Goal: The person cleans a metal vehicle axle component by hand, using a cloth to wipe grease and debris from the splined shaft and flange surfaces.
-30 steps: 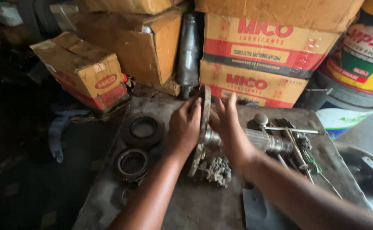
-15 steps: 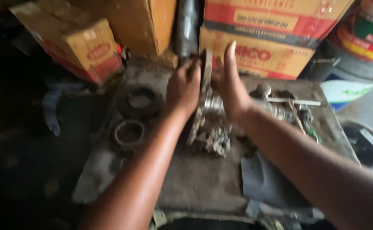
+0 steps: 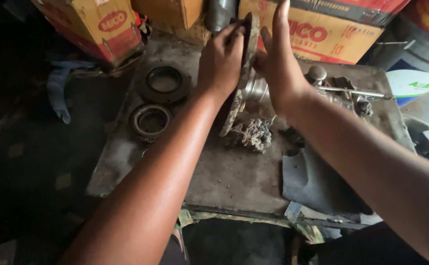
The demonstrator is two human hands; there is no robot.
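Flat round metal disc (image 3: 239, 83), grimy grey with a worn edge, stands on edge at the table's (image 3: 234, 181) 12 o'clock, tilted, its lower rim on the surface. Left hand (image 3: 221, 61) grips its upper edge, fingers curled over the rim. Right hand (image 3: 278, 64) presses flat against the opposite face, fingers extended. Behind the disc lies a ribbed, shiny metal cylinder (image 3: 257, 89). At 9 o'clock, two dark rings (image 3: 151, 120). At centre, a crumbly grey clump (image 3: 253, 133).
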